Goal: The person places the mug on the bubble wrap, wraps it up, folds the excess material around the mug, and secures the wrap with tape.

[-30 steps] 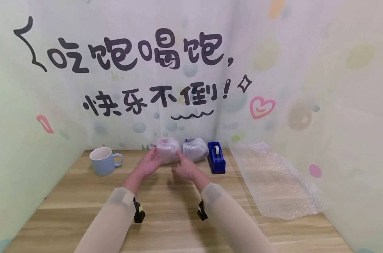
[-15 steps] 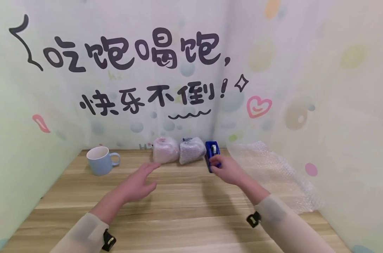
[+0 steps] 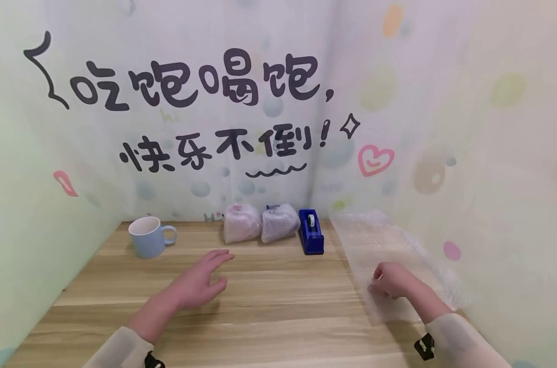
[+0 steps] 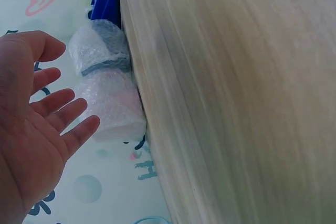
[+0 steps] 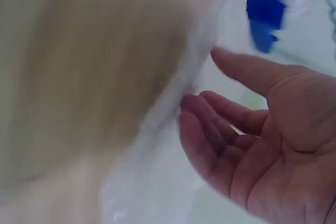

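In the head view my left hand (image 3: 193, 283) hovers over the table, fingers loosely extended and thumb apart, holding nothing. Beyond it two bubble-wrapped bundles stand side by side at the wall, one pinkish (image 3: 241, 224) and one greyish (image 3: 280, 224). At the right, my right hand (image 3: 395, 280) is over the near part of a clear bubble wrap sheet (image 3: 379, 240). The right wrist view shows its fingers (image 5: 197, 140) half curled at the blurred edge of the sheet, with the thumb well apart from them; nothing is pinched there.
A blue tape dispenser (image 3: 311, 232) stands right of the bundles, with a roll of tape in it. Toward the back left is a light blue mug (image 3: 148, 237). Printed wall sheets (image 3: 241, 30) close off the wooden table (image 3: 278, 306) at the back and sides.
Both hands have left the pinkish bundle. The right hand has swung right, past the tape dispenser, to the bubble wrap sheet. The left hand has drawn back toward the person and stayed there.
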A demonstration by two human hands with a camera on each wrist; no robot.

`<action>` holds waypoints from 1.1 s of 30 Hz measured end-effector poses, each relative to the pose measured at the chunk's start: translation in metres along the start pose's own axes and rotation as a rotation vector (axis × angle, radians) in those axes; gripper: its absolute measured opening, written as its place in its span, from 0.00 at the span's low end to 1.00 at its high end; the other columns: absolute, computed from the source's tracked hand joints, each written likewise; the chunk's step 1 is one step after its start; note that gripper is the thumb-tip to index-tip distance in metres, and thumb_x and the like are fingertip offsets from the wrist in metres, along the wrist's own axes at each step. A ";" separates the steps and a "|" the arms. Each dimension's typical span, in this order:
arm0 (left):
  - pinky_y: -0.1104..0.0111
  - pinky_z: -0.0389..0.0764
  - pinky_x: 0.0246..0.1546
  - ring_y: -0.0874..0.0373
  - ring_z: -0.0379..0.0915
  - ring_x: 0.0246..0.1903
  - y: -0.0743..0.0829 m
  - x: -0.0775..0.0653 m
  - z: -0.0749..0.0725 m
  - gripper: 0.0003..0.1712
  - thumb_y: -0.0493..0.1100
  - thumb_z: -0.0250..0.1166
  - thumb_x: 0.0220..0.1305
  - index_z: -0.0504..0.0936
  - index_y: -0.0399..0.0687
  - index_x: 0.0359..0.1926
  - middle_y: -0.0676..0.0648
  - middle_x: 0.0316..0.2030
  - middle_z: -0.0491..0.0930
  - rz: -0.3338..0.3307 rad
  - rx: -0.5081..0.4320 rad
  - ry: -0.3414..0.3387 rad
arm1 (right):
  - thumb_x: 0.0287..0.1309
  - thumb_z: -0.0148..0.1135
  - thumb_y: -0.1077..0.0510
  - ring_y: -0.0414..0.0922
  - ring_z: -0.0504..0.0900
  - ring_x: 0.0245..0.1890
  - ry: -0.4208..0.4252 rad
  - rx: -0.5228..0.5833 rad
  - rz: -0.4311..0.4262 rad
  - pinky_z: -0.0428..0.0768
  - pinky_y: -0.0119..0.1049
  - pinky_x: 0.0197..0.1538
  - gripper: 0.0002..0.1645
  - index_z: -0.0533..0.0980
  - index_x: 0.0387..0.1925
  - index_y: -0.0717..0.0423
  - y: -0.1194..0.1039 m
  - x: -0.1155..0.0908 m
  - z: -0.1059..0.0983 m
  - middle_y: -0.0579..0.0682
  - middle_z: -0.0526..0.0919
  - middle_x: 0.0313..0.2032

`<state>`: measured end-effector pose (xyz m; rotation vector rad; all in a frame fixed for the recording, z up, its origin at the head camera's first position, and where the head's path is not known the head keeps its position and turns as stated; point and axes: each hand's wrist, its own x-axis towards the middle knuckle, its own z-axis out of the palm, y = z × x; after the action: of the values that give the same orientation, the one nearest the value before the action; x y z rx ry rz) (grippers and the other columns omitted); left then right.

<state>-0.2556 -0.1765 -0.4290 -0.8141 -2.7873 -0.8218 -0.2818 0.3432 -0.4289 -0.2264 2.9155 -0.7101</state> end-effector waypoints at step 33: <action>0.36 0.79 0.69 0.30 0.73 0.72 -0.006 -0.007 -0.009 0.29 0.43 0.63 0.81 0.74 0.37 0.76 0.31 0.76 0.70 -0.013 -0.079 0.099 | 0.55 0.78 0.70 0.30 0.70 0.27 0.632 -0.281 -0.742 0.74 0.26 0.28 0.17 0.79 0.33 0.49 -0.045 -0.016 0.015 0.39 0.75 0.30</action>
<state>-0.2534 -0.1888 -0.4258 -0.7466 -2.6915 -0.9528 -0.2588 0.2994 -0.4194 -1.3983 3.5108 -0.4916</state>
